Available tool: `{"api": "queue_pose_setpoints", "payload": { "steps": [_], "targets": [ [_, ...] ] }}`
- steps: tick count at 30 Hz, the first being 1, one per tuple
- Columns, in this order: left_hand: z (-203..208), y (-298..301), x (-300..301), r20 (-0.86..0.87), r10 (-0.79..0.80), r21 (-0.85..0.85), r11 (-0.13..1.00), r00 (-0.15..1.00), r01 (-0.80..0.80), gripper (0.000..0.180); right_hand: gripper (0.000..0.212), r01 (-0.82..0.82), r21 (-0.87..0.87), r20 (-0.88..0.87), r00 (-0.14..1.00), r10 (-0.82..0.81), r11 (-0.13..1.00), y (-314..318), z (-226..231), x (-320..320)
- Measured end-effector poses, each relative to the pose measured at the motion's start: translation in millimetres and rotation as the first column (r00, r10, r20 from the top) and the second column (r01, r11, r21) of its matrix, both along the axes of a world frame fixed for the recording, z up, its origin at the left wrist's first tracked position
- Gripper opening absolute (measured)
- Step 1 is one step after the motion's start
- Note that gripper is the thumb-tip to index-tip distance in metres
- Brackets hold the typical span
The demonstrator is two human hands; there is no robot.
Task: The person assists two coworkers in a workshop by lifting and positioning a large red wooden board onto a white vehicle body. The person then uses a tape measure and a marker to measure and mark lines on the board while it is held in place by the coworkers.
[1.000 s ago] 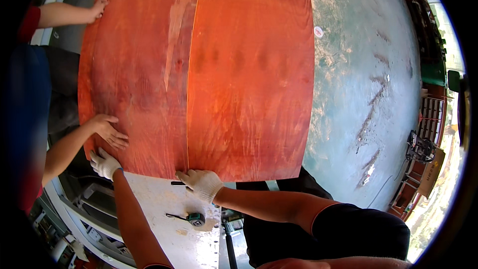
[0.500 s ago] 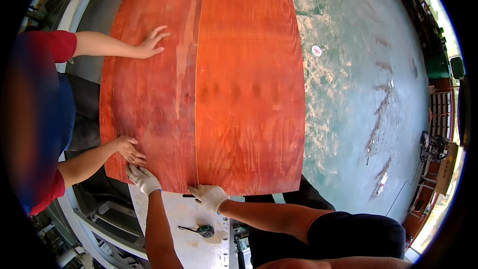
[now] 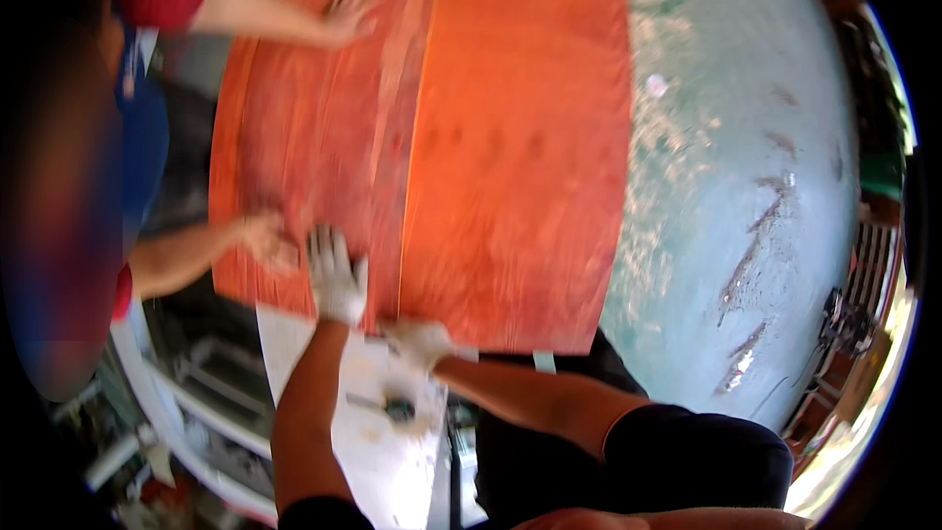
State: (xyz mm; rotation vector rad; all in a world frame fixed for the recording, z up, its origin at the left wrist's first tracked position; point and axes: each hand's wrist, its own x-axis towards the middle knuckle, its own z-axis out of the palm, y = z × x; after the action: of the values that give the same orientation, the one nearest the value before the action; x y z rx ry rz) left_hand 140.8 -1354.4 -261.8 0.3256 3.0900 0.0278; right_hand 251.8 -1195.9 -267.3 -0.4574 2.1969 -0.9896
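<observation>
My left hand (image 3: 337, 277), in a white glove, lies flat with fingers stretched on the darker red-brown wooden panel (image 3: 314, 137), near its front edge. My right hand (image 3: 417, 342), also gloved, is at the front edge by the seam, where the orange wooden panel (image 3: 515, 177) meets the darker one. Its fingers look bent around that edge, though blur softens them. Beside my left hand is a co-worker's bare hand (image 3: 270, 240) on the darker panel. The co-worker's other hand (image 3: 350, 15) rests farther up the same panel.
A tape measure (image 3: 399, 409) lies on the pale surface (image 3: 368, 442) below the panels. The worn grey-green floor (image 3: 765, 137) stretches to the right. A white metal frame (image 3: 186, 393) stands at the lower left. Shelving (image 3: 868, 260) lines the far right.
My left hand has moved up and right from the front edge onto the darker panel, fingers now spread. My right hand stays at the edge. The view has shifted and blurred.
</observation>
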Motion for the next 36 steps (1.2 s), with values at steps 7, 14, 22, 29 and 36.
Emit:
{"api": "queue_pose_setpoints", "payload": {
  "steps": [7, 14, 22, 29, 36],
  "targets": [
    [4.9, -8.0, -8.1, -0.093, -0.022, 0.047, 0.999, 0.995, 0.027, 0.070, 0.043, 0.086, -0.070, -0.123, 0.988, -0.095, 0.994, -1.6, 14.5, -6.8],
    [4.6, -8.9, 0.3, -0.088, 0.002, 0.064, 0.998, 0.996, 0.004, 0.070, 0.040, 0.244, -0.269, 0.232, 0.955, -0.183, 0.932, 45.8, 29.6, -19.0],
    [5.1, -14.3, -1.8, -0.148, 0.014, 0.102, 0.995, 0.989, 0.001, 0.064, 0.021, 0.605, -0.352, 0.719, 0.664, -0.207, 0.714, 82.6, 23.7, -54.8],
    [8.2, -18.0, 3.3, -0.162, 0.043, 0.113, 0.993, 0.986, -0.025, 0.062, 0.014, 0.319, -0.461, 0.535, 0.844, -0.028, 0.828, 52.9, 16.2, -54.7],
    [8.8, -19.8, 1.8, -0.117, 0.068, 0.104, 0.993, 0.991, -0.056, 0.063, 0.016, 0.247, -0.525, 0.429, 0.903, 0.003, 0.814, 41.0, 0.9, -47.6]
  ]
}}
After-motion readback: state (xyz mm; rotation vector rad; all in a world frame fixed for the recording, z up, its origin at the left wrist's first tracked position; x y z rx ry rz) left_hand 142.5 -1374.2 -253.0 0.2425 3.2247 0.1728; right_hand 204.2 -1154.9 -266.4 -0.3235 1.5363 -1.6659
